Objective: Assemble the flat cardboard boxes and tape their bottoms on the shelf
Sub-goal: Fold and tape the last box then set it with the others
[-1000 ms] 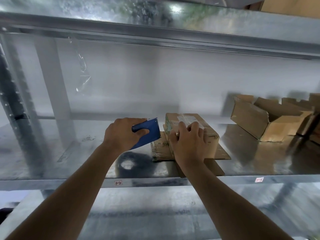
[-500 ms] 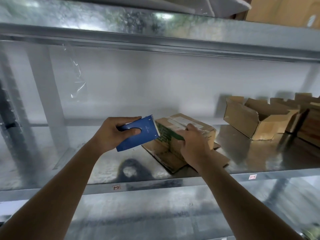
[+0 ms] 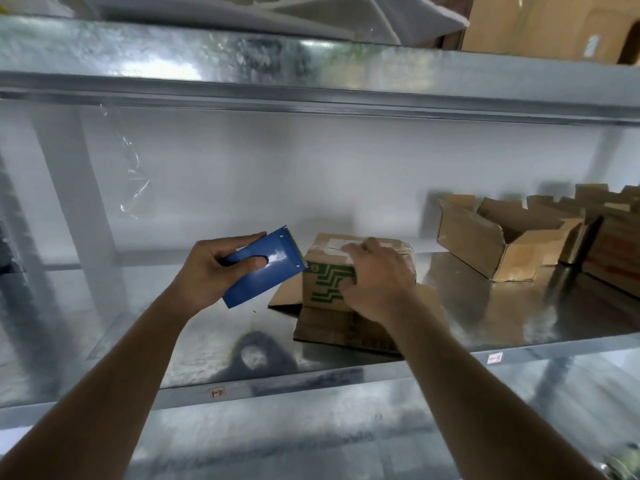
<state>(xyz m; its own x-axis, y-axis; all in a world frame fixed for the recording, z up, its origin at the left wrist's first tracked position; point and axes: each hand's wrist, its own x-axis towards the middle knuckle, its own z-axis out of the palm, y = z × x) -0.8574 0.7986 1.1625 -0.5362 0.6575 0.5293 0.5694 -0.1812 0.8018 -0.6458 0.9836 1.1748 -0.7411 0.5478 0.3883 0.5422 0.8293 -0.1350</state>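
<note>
A small cardboard box (image 3: 323,284) with green print stands bottom-up on the metal shelf (image 3: 502,317), with clear tape across its top face. My right hand (image 3: 375,278) lies over its near right side and grips it. My left hand (image 3: 211,268) holds a blue tape cutter (image 3: 266,270) just left of the box, its toothed edge close to the box's top left corner. Flat cardboard sheets (image 3: 332,332) lie under the box.
Several open assembled boxes (image 3: 498,242) stand at the right of the shelf. A strip of clear tape (image 3: 133,181) hangs from the upper shelf at the left. An upright post (image 3: 81,202) stands at the back left. The shelf's front edge (image 3: 311,382) runs below my arms.
The box has been turned on the flat sheets, so that its green printed side now faces me. My left hand has lifted the blue cutter a little away from the box.
</note>
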